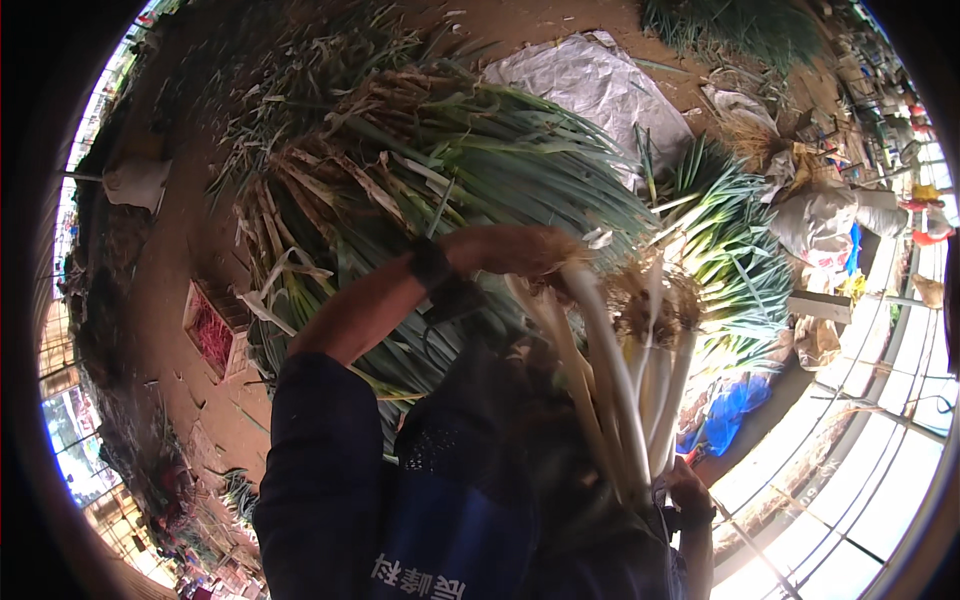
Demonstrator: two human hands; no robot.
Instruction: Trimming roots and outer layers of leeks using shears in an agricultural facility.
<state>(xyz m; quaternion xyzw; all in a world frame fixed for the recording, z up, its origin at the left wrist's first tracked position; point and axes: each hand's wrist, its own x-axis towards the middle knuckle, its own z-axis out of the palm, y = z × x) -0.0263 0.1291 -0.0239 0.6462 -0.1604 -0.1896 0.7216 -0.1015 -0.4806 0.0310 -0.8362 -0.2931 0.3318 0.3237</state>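
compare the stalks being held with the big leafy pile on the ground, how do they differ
The held stalks show mostly pale, bare shafts, while the leafy pile shows mainly green blades with dry brown leaves.
The held stalks are a small bunch; the leafy pile is a broad heap.
The held stalks are lifted; the leafy pile lies on the ground.
Both are long and slender.

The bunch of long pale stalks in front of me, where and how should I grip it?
Probably wrapped low around the bunch, just above your right hand, coming from the right: there the slim stalks draw together, while higher up they fan out toward shaggy roots and your left arm crosses from the left.
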